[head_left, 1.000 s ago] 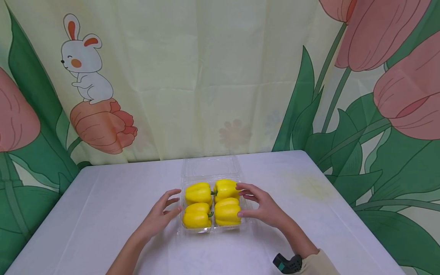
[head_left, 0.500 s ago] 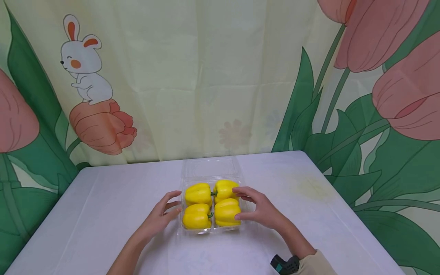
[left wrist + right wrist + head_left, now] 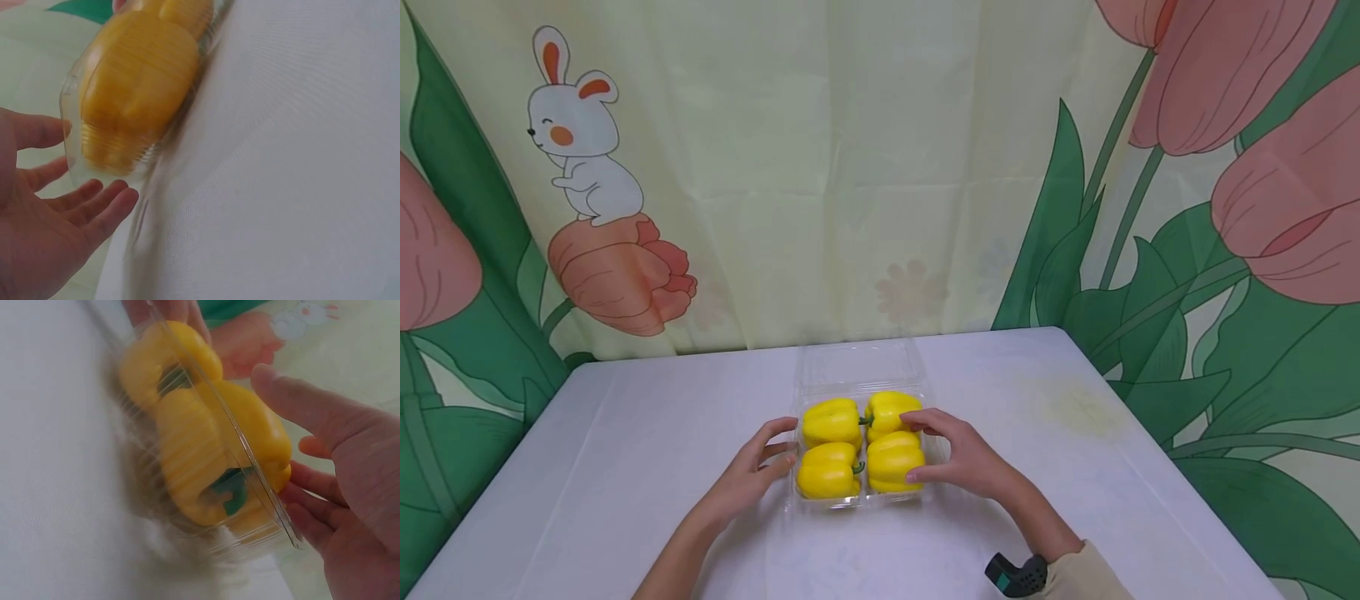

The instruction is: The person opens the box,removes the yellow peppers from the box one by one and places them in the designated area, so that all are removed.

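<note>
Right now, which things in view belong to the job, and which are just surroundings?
Part of the job:
four yellow peppers
open clear box holding them
left hand
right hand

Just around:
white tablecloth
printed curtain
black wrist gadget

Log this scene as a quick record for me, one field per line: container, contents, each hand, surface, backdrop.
Container: clear plastic box, lid open on the far side
Contents: four yellow bell peppers, two rows of two
Left hand: beside the box's left side, fingers spread
Right hand: at the right-hand peppers, fingers bent, contact unclear
Surface: table with white cover
Backdrop: pale curtain printed with a rabbit and tulips
</note>
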A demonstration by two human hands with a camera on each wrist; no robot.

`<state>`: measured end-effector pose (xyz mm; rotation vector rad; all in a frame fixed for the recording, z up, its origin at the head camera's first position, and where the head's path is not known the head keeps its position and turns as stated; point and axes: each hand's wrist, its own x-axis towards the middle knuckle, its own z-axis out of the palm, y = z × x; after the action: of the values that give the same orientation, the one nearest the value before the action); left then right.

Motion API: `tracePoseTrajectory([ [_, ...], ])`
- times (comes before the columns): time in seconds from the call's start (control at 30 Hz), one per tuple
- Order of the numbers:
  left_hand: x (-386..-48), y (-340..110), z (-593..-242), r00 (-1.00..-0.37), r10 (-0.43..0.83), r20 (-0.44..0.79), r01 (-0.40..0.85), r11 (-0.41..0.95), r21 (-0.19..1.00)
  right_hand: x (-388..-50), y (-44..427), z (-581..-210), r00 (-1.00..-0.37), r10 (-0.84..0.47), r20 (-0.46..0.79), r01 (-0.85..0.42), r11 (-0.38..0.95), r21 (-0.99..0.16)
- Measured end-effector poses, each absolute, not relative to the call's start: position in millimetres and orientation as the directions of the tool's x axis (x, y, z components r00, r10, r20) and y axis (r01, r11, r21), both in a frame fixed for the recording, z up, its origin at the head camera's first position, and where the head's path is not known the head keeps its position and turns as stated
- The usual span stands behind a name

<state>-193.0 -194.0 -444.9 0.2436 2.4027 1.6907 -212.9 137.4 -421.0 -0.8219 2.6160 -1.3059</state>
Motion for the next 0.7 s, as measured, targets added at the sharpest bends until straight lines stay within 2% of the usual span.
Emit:
tracePoseTrajectory([
  [0.7, -193.7, -193.3, -446.6, -0.963, 0.257, -0.075, 0.017, 0.338, 0.941, -214.2, 134.7, -426.7, -0.843, -0.519, 0.14, -0.451, 0.541, -0.71],
])
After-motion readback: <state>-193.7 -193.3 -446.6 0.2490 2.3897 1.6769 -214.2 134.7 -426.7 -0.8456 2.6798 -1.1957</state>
